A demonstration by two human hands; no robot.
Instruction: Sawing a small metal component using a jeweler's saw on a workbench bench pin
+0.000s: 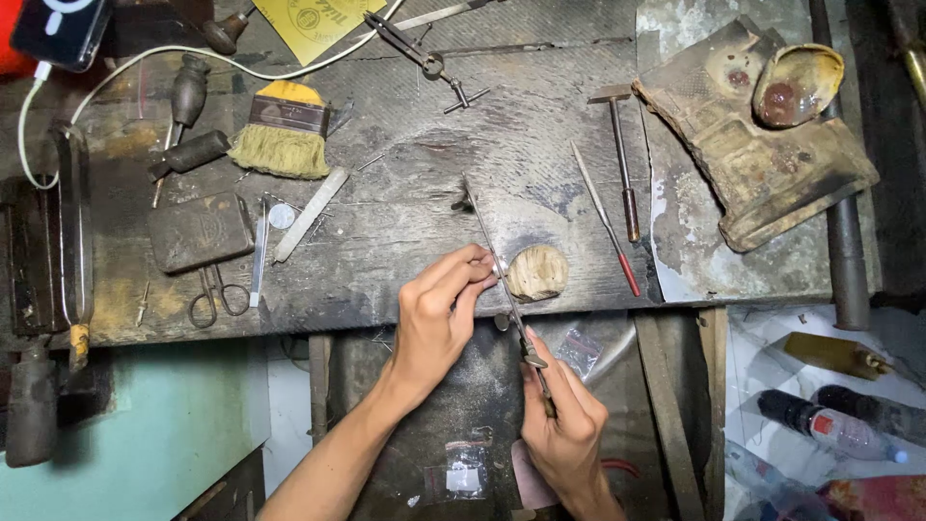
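right hand (564, 415) grips handle end of long thin file (502, 265), blade angled up across workbench (405, 222) edge. left hand (439, 314) pinches small workpiece, too small to identify, against file beside round wooden bench peg (538, 272), likely for support. scissors (214, 294), brush (282, 130), small hammer (622, 154) lie well apart.

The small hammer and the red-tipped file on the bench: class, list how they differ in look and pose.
The hammer has a flat crosswise metal head at its far end; the file is a thin plain blade with no head. The hammer lies almost straight up the bench; the file lies slanted beside it. The hammer's grip end is dark brown; the file's is red. Both lie untouched on the wooden bench, away from both hands.
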